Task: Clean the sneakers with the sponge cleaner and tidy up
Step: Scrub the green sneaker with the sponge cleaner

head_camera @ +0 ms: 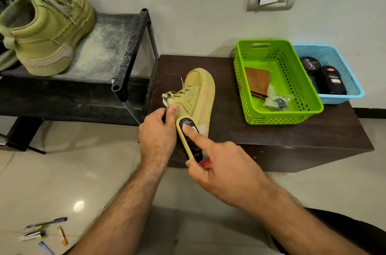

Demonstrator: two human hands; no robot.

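Gripping the heel end of a yellow-green sneaker, the left hand has its fingers curled around the collar and its thumb laid flat along the shoe's side. The sneaker lies on its side on the dark brown low table, toe pointing away toward the wall, ribbed sole facing right. The right hand holds the sponge cleaner, an oval applicator with a black labelled back and a pale foam edge: the index finger is stretched straight along the back, pressing it against the shoe's side near the heel, while the thumb and remaining fingers curl around its lower end. The second sneaker stands upright on a dusty black shoe rack to the left, heel toward the camera. On the table's far right sit a green perforated basket holding a wooden-backed item and a small plastic bag, and just beside it a blue basket with a black polish bottle and tin.
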